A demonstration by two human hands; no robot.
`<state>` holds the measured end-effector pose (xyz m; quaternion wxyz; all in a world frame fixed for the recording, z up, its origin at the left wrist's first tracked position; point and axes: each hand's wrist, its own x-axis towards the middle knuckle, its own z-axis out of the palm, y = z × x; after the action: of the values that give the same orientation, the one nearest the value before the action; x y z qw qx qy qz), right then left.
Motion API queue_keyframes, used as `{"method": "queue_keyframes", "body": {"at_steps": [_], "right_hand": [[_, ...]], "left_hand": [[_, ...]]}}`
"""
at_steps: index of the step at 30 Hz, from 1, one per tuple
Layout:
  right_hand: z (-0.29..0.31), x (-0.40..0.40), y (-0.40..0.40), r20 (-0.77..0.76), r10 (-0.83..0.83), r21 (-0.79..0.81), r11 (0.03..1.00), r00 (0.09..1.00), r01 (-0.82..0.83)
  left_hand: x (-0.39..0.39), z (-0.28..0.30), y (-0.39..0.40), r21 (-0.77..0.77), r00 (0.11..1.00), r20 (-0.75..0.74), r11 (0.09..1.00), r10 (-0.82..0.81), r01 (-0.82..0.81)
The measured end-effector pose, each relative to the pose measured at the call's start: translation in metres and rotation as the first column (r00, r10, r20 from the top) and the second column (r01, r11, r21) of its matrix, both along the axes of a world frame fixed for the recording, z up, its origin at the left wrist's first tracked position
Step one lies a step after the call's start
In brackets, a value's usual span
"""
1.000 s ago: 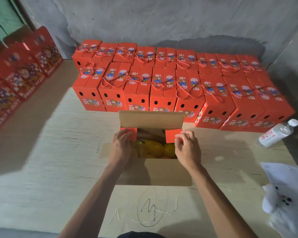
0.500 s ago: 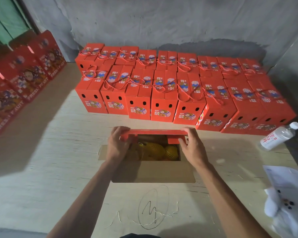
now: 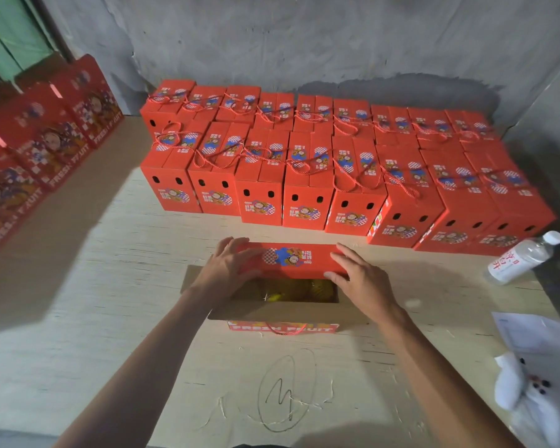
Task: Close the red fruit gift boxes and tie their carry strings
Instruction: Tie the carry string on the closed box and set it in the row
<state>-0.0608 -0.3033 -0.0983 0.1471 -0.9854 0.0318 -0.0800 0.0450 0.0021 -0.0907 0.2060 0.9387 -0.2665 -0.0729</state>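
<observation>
Head view, far flap (image 3: 291,260) now folded down (fruit half covered), both hands' fingers (image 3: 236,253) flat, spread.

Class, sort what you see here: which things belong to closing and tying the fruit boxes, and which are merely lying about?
Part of the job:
open box
its far flap
left hand
right hand
red carry string
finished boxes

Lying about:
water bottle
white papers

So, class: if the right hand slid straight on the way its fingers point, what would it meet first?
Probably the left hand: the right hand points leftward and away along the red flap it presses. Depth is unclear.
</observation>
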Motion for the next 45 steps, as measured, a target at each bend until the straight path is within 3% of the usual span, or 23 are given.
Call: {"method": "queue_keyframes", "body": {"at_steps": [3, 6, 8, 12, 16, 18, 20, 21, 23, 25, 34, 38, 40, 41, 43, 45], "right_hand": [[0.011, 0.005, 0.003, -0.068, 0.013, -0.101, 0.995, 0.998, -0.019], [0.027, 0.009, 0.005, -0.144, -0.152, -0.347, 0.933, 0.978, 0.094], [0.036, 0.010, 0.008, -0.095, -0.216, -0.384, 0.909, 0.972, 0.164], [0.042, 0.010, 0.013, -0.013, -0.187, -0.177, 0.967, 0.982, 0.182], [0.043, 0.005, 0.012, 0.262, -0.153, 0.161, 0.980, 0.953, 0.114], [0.038, 0.002, 0.007, 0.262, -0.174, 0.386, 0.921, 0.949, 0.062], [0.031, 0.000, 0.002, 0.160, -0.153, 0.602, 0.798, 0.975, 0.026], [0.025, -0.001, 0.001, 0.116, -0.093, 0.596, 0.803, 0.989, 0.005], [0.011, -0.006, 0.001, 0.041, 0.040, 0.390, 0.919, 0.998, -0.053], [-0.006, -0.009, 0.005, 0.006, 0.143, 0.242, 0.960, 0.990, -0.140], [-0.015, -0.009, 0.012, -0.030, 0.175, 0.103, 0.980, 0.984, -0.171], [-0.016, -0.008, 0.011, -0.004, 0.179, 0.128, 0.976, 0.984, -0.177], [-0.017, -0.008, 0.012, 0.011, 0.177, 0.150, 0.973, 0.984, -0.177], [-0.018, -0.008, 0.013, 0.011, 0.178, 0.153, 0.972, 0.984, -0.177], [-0.018, -0.009, 0.013, 0.011, 0.182, 0.157, 0.971, 0.983, -0.181], [-0.018, -0.009, 0.013, 0.020, 0.188, 0.164, 0.968, 0.982, -0.189]], "left_hand": [[0.002, 0.002, 0.000, 0.071, 0.997, 0.066, 0.997, -0.032, 0.027], [-0.002, 0.000, 0.000, 0.094, 0.994, 0.095, 0.995, -0.049, 0.040], [-0.003, 0.000, 0.000, 0.103, 0.995, 0.093, 0.994, -0.044, 0.034], [-0.003, -0.001, 0.001, 0.092, 0.996, 0.086, 0.995, -0.035, 0.027], [-0.003, -0.004, 0.002, 0.062, 0.996, 0.088, 0.998, -0.008, 0.003], [-0.002, -0.007, 0.002, 0.039, 0.996, 0.089, 0.999, 0.002, -0.005], [-0.001, -0.009, 0.003, 0.001, 0.996, 0.082, 1.000, 0.015, -0.015], [0.000, -0.009, 0.004, -0.016, 0.997, 0.074, 1.000, 0.023, -0.022], [0.001, -0.011, 0.005, -0.037, 0.997, 0.061, 0.999, 0.035, -0.033], [-0.001, -0.012, 0.004, -0.044, 0.996, 0.074, 0.998, 0.053, -0.050], [-0.011, -0.010, 0.003, 0.069, 0.984, 0.153, 0.993, 0.088, -0.099], [-0.017, -0.006, 0.015, 0.251, 0.902, 0.246, 0.876, 0.355, -0.413], [-0.025, -0.007, 0.028, 0.185, 0.817, 0.195, 0.797, 0.543, -0.575], [-0.030, -0.006, 0.034, 0.079, 0.785, 0.132, 0.783, 0.605, -0.617], [-0.037, -0.004, 0.040, -0.263, 0.772, 0.008, 0.746, 0.635, -0.611], [-0.042, 0.003, 0.035, -0.519, 0.814, -0.067, 0.677, 0.576, -0.522]]}}
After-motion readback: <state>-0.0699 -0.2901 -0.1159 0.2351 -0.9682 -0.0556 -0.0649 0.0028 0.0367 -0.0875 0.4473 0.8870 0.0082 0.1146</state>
